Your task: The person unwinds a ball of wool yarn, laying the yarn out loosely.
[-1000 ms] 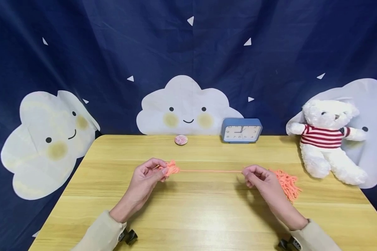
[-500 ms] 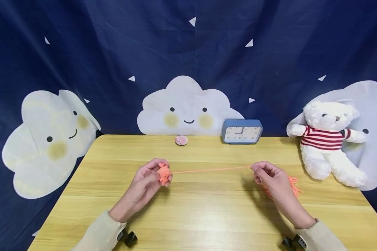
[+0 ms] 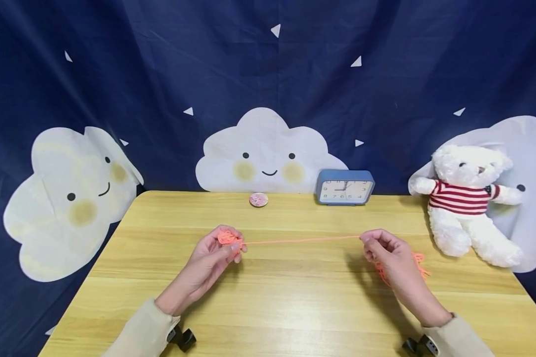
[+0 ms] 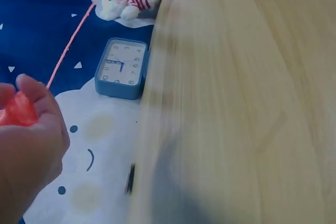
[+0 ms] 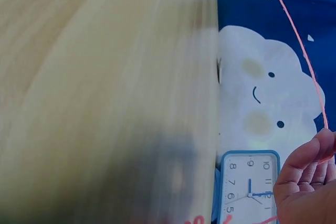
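My left hand [image 3: 212, 258] holds a small bundle of coral yarn [image 3: 227, 237] between thumb and fingers, above the table. From that bundle a single yarn strand [image 3: 301, 240] runs nearly level to the right. My right hand [image 3: 390, 255] pinches the strand between thumb and forefinger. Behind and beneath the right hand lies a loose heap of the same yarn [image 3: 420, 263], mostly hidden by the hand. In the left wrist view the strand [image 4: 73, 36] stretches taut from the left fingers up to the other hand. The right wrist view shows the strand [image 5: 303, 51] meeting the right fingertips.
A blue clock [image 3: 345, 187] stands at the table's back edge, with a small round pink patterned disc [image 3: 258, 200] to its left. At the right sits a white teddy bear [image 3: 466, 198] in a striped shirt. A dark blue curtain [image 3: 161, 74] hangs behind the wooden table [image 3: 286, 307].
My right hand has moved right and slightly up, lengthening the strand between the hands. The left hand has turned the bundle in its fingers while staying nearly in place.
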`<state>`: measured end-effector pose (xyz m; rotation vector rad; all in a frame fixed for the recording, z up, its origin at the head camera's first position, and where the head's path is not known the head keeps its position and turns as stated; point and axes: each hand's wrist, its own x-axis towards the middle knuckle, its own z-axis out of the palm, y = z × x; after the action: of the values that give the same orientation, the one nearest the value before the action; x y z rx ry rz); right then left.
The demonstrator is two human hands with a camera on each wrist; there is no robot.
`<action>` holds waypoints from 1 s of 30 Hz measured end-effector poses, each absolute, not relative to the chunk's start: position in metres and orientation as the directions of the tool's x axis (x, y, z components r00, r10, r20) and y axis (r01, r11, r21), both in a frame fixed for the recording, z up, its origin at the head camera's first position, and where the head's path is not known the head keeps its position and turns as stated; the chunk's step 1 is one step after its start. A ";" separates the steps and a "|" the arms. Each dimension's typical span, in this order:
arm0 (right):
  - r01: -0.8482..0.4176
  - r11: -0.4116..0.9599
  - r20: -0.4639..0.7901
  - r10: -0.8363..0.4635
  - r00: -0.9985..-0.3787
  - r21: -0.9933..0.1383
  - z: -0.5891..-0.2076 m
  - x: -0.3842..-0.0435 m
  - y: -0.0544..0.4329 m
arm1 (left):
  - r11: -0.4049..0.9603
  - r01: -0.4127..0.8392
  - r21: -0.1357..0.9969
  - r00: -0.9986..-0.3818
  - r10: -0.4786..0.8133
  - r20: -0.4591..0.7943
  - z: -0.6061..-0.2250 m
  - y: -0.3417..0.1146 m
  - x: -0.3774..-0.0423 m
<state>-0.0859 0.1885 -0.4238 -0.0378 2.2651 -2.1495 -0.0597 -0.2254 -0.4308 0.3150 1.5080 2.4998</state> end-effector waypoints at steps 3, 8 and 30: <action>-0.032 0.036 0.031 -0.030 -0.999 -0.999 -0.422 -0.085 0.193 | -0.394 -0.035 0.918 -0.966 0.249 0.070 -0.432 -0.224 -0.060; -0.062 0.002 0.062 -0.016 -0.998 -0.998 -0.417 -0.085 0.200 | -0.322 -0.005 0.947 -0.975 0.210 0.067 -0.431 -0.223 -0.060; -0.166 -0.301 0.154 0.062 -0.986 -0.939 -0.413 -0.088 0.247 | -0.428 -0.019 0.904 -0.971 0.224 0.085 -0.430 -0.226 -0.059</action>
<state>-0.0882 0.2468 -0.4131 -0.1448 1.9319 -2.6509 -0.0592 -0.2261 -0.4296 0.2893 1.5925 2.5221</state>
